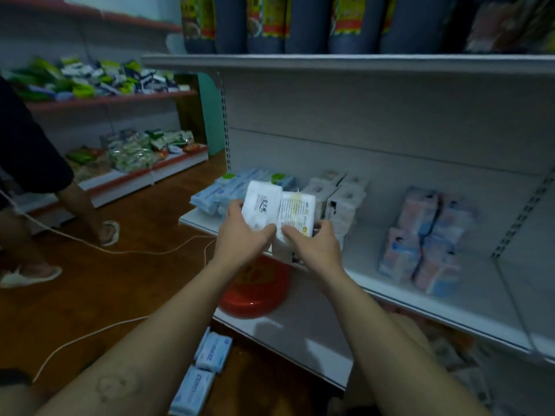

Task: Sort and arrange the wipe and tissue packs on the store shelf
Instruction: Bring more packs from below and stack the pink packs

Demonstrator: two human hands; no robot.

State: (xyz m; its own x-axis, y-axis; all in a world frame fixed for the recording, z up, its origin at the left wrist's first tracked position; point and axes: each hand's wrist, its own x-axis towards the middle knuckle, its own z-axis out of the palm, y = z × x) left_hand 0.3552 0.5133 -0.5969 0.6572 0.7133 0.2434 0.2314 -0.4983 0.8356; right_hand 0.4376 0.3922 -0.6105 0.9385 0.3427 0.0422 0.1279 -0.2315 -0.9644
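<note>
Two packs are up in front of the shelving, side by side and touching. The white pack (260, 205), with a dark scrawl of a logo, sits in the left hand (240, 238), thumb across its lower front, fingers curled out of sight behind. Right beside it, the yellow-printed pack (298, 210) is gripped by the right hand (316, 246), thumb on the lower front, other fingers wrapped round its right side. The print on both is too blurred to read. Both packs hang above the front edge of the middle shelf (375, 265), not resting on it (the hands cover their lower ends).

Behind them on that shelf, pale blue wipe packs (223, 190) are heaped at the left end, partly hidden by the white pack. To the right stands a block of white cartons (345, 202), its near lower corner behind the right hand. Well apart, further right, is a stack of pink-and-blue packs (426, 238), soft with blur.

Below sits a red basin (255, 295), half masked by the left forearm. On the wooden floor, blue packs (207, 355) lie in a row, the nearest cut off at the bottom edge. A white cable (126, 252) runs across the floor past another person's sandalled foot (109, 232); that person is cropped at the left. Up top, dark bags (300, 28) are cut by the upper edge.
</note>
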